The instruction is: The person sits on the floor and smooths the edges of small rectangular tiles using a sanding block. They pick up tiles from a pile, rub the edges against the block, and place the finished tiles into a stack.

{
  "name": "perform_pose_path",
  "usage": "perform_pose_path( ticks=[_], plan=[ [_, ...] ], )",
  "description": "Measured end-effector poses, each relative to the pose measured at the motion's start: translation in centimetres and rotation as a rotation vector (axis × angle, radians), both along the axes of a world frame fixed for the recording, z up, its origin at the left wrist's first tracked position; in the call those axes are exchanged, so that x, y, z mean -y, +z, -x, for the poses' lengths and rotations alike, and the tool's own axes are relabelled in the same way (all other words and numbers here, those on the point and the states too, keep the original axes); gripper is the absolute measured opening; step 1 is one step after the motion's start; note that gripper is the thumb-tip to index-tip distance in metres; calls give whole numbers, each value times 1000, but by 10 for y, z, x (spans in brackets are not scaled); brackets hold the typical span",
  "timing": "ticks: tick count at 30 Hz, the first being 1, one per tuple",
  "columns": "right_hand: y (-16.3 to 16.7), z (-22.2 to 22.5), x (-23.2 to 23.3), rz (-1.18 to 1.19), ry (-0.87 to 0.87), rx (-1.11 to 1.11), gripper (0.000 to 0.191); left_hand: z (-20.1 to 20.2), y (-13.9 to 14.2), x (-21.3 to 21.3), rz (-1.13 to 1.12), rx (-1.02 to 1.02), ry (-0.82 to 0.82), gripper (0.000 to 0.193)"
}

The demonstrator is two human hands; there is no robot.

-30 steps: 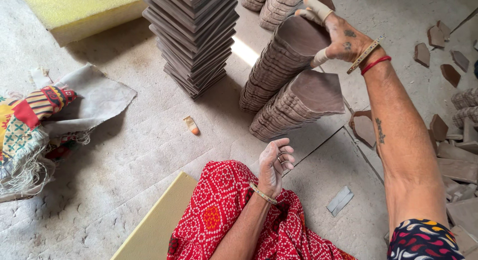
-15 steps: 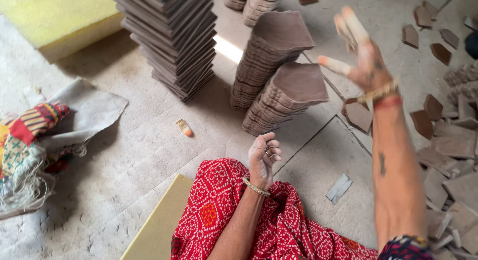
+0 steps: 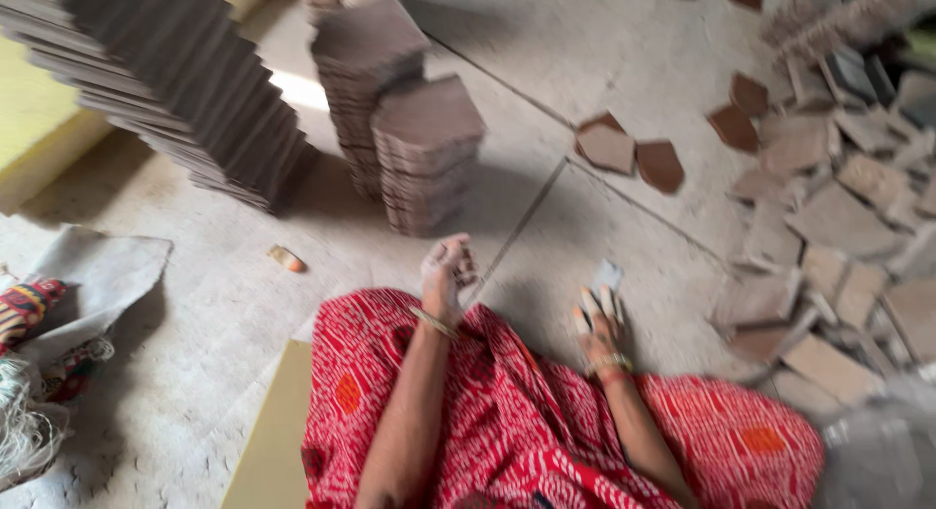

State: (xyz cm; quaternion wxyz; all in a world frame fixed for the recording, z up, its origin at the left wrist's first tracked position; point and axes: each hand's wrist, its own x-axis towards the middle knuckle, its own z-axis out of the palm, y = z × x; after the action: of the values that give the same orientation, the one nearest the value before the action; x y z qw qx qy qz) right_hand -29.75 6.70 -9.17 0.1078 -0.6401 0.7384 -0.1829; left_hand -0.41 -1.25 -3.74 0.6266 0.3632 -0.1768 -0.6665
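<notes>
My left hand (image 3: 445, 273) rests on my knee over the red patterned cloth (image 3: 507, 421), fingers loosely bent and holding nothing. My right hand (image 3: 597, 322), with pale tape on its fingertips and bangles at the wrist, lies low on the floor with fingers spread. Its fingertips are at a small pale grey flat piece (image 3: 609, 273). Two stacks of brown hexagonal tiles (image 3: 427, 153) stand just beyond my left hand. The view is blurred by motion.
A tall dark stack of tiles (image 3: 185, 99) leans at the upper left beside a yellow block (image 3: 39, 129). Loose and broken tiles (image 3: 829, 226) litter the floor on the right. A small orange object (image 3: 287, 259), grey cloth (image 3: 93, 275) and a yellow board (image 3: 273, 441) lie nearby.
My right hand came down from the tile stacks to the floor by my knee. The camera swung to the right. My left hand stayed on the knee.
</notes>
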Motion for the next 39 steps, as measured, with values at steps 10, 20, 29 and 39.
perform_pose_path(
  ticks=[10,20,29,39],
  plan=[
    [15,10,-39,207,98,176,47,20,-28,-29,26,606,-273,25],
    [-2,26,-42,234,-218,583,34,90,-10,-80,263,1942,-1264,48],
    [7,30,-39,265,-228,388,40,108,-16,-74,232,1950,-1271,49],
    [15,33,-16,-124,-239,47,58,120,3,-77,54,1844,-1211,39]
  ],
)
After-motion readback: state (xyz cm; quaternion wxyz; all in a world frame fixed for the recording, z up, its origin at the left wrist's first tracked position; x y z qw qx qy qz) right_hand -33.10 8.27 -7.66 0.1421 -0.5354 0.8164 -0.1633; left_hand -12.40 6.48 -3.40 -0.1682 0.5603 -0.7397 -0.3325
